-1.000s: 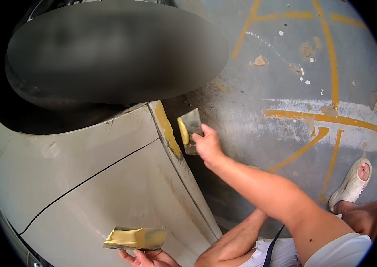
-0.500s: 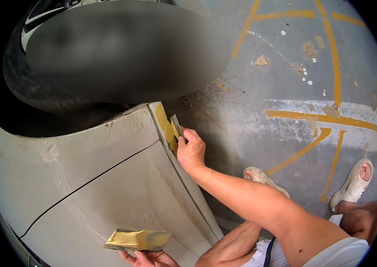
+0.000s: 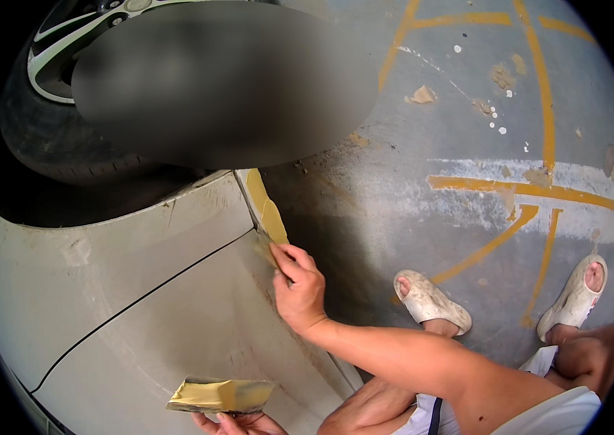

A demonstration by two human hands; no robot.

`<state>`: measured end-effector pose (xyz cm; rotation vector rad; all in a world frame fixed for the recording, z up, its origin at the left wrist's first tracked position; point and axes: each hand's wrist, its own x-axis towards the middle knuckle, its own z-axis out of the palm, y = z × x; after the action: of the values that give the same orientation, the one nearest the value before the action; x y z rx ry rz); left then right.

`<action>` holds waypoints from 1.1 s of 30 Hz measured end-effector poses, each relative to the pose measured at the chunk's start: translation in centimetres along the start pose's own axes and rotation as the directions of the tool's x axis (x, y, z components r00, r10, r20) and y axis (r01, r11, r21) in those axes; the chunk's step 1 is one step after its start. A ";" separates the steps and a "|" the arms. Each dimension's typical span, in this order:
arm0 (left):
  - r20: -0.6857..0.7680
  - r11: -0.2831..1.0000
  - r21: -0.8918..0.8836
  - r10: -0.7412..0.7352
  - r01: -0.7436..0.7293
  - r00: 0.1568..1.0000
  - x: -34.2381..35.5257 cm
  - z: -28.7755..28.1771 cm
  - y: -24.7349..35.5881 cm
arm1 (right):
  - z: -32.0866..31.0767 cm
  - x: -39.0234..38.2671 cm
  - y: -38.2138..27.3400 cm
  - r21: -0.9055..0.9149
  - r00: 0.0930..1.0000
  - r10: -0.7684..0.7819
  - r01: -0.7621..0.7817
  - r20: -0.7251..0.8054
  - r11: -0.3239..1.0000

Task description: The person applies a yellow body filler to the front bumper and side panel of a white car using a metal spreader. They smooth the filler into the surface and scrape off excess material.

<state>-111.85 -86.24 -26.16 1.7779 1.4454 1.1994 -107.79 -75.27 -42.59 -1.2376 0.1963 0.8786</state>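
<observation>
My right hand (image 3: 298, 286) grips a thin, motion-blurred scraper (image 3: 267, 250) against the edge strip of a pale car body (image 3: 140, 264), just below a patch of smooth yellow filler (image 3: 262, 199) on that strip. My left hand (image 3: 238, 424) is at the bottom edge, fingers curled under a metal plate (image 3: 216, 395) heaped with yellow filler, held over the car panel. The right hand's thumb and index finger are on the scraper; its working edge is hard to make out.
A wheel (image 3: 46, 130) sits in the arch at top left, partly hidden by a blurred oval. Grey floor (image 3: 466, 130) with orange lines and scuffs lies to the right. My bent legs and sandalled feet (image 3: 434, 304) are at lower right, close to the car's side.
My right hand moved the scraper from off the strip onto the yellow patch, then down along it toward me, to below the patch. My left hand is nearly unchanged.
</observation>
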 end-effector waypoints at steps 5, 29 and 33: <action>-0.044 0.997 0.079 0.028 -0.025 0.999 0.0 -0.3 -0.2 | -1.1 1.3 3.6 -0.012 0.973 0.165 -0.169 -0.162 0.986; -0.078 0.988 0.148 0.066 -0.054 0.995 -0.3 0.4 1.2 | 0.2 -3.4 5.5 -0.034 0.954 0.295 -0.297 -0.047 0.954; -0.066 0.996 0.076 0.047 -0.042 0.997 -0.6 0.5 1.3 | 0.6 -5.3 3.6 -0.113 0.975 0.220 -0.221 -0.028 0.969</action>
<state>-110.84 -87.08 -25.45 1.8444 1.5147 1.2539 -113.93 -77.10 -41.97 -1.3478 0.3036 1.0853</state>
